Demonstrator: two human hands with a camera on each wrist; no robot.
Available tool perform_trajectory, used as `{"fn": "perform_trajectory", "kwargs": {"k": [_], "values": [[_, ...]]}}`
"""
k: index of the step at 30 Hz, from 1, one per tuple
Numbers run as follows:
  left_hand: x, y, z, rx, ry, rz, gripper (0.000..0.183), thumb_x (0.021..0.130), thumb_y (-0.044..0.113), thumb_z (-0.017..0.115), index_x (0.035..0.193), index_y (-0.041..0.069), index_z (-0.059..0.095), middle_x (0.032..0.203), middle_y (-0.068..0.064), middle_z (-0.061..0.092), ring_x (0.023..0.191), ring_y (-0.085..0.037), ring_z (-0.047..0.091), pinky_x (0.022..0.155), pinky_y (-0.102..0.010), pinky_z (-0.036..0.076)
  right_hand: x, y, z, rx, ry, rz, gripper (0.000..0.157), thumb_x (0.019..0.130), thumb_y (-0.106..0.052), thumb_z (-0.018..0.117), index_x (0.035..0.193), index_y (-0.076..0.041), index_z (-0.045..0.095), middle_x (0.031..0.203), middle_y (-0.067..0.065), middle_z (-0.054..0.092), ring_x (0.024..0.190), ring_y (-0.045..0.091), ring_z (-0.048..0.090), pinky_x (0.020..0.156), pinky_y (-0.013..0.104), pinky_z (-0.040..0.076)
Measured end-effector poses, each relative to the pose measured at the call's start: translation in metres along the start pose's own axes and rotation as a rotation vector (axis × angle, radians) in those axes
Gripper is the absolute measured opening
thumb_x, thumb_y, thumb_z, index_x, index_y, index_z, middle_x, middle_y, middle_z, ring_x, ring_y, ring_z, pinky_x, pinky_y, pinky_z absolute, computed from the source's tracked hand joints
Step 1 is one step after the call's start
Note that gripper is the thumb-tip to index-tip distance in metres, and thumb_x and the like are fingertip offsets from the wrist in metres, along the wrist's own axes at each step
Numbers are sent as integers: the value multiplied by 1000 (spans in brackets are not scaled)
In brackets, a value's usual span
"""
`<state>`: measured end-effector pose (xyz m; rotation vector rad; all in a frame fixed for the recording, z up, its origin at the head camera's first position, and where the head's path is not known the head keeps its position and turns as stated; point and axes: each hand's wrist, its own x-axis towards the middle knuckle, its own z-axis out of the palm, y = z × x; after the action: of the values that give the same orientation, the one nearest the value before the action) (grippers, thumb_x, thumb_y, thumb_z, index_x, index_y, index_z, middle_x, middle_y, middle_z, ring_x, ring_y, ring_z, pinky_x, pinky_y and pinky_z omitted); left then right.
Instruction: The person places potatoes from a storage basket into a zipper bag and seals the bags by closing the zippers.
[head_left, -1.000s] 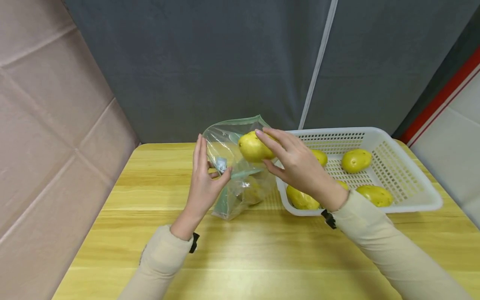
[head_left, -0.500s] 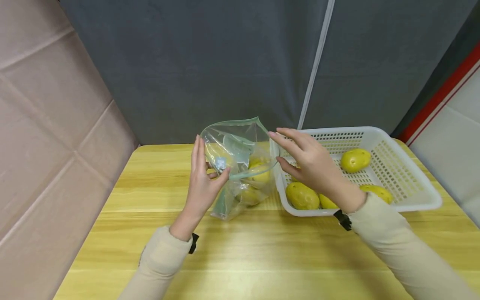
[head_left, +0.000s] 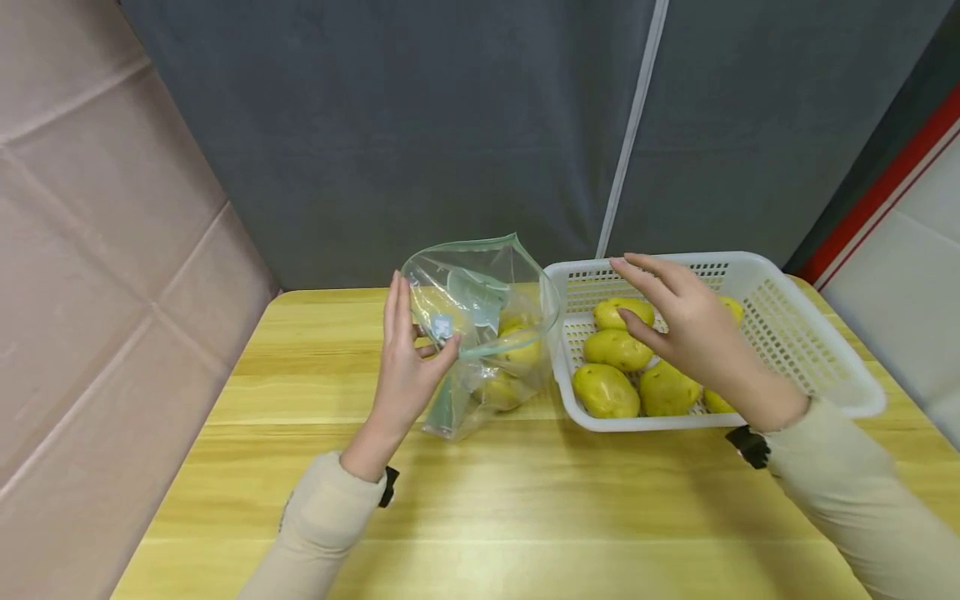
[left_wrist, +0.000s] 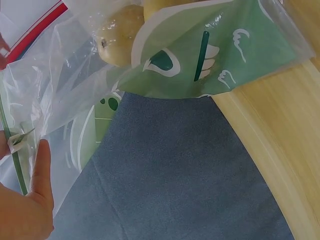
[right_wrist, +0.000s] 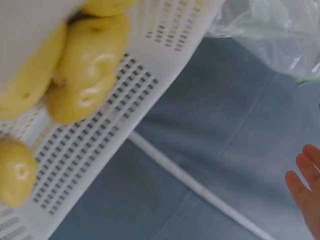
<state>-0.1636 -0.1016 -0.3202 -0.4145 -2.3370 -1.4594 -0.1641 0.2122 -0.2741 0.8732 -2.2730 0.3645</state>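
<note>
My left hand (head_left: 408,358) pinches the rim of a clear zip bag (head_left: 487,250), with thumb and fingers on its left edge. The bag's mouth gapes open, and potatoes (head_left: 498,390) lie inside. In the left wrist view, green print (left_wrist: 210,55) covers part of the bag (left_wrist: 50,80) and partly hides the potatoes (left_wrist: 120,35). My right hand (head_left: 690,329) is raised over a white plastic basket (head_left: 840,375), its fingers extended and holding nothing. Below it lie several yellow potatoes (head_left: 606,390). The right wrist view has the right hand's fingers (right_wrist: 297,187) apart from the potatoes (right_wrist: 90,65).
A wooden table (head_left: 337,533) carries the bag and the basket, which stand side by side. Behind the table rises a dark grey curtain (head_left: 412,125) with a pale strip. A padded beige wall (head_left: 90,250) borders the left side.
My right hand lowered a potato into the bag and let it go. It has then moved right, away from the bag's mouth to above the basket. The left hand has stayed on the rim.
</note>
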Motion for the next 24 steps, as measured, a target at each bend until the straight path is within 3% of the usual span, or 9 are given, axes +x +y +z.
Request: {"fn": "perform_trajectory", "kwargs": {"k": [3,6,10,13,20,24], "values": [[0,0,0,-1,0,0,93,85,4,69,153,-1,5,162,-9,-2,83,-22,51,74,-29,59,-10,7,-3,-11,0,13,59,100,-44,34,132,2,52,123,27,57,107,43,56,86,56,50],[0,0,0,-1,0,5,93,85,4,69,153,-1,5,162,-10,-2,84,-22,51,74,-31,59,-19,15,-5,-15,-22,30,62,100,-46,32,132,3,52,123,28,56,106,44,55,85,55,49],[0,0,0,-8,1,9,93,85,3,68,152,-1,5,162,-10,-2,84,-23,52,75,-33,60,-34,26,-7,-32,-101,77,49,92,-21,63,134,1,50,126,28,54,108,44,53,84,56,48],[0,0,1,-12,1,9,92,85,3,68,152,-2,5,162,-10,-2,83,-23,52,75,-33,60,-46,36,-7,-53,-175,129,67,73,2,75,134,0,49,126,28,53,108,45,52,83,57,48],[0,0,0,-10,-2,12,92,85,3,68,152,-2,5,162,-10,-2,80,-20,51,75,-32,60,-74,60,-11,-89,-347,293,63,77,-5,75,134,0,48,126,32,50,111,49,48,83,62,45],[0,0,0,-5,-4,10,92,85,4,68,152,-2,5,162,-10,-2,79,-19,50,75,-31,60,-86,71,-14,-94,-409,340,61,79,-7,74,134,1,49,127,33,49,111,51,47,86,64,43]]}}
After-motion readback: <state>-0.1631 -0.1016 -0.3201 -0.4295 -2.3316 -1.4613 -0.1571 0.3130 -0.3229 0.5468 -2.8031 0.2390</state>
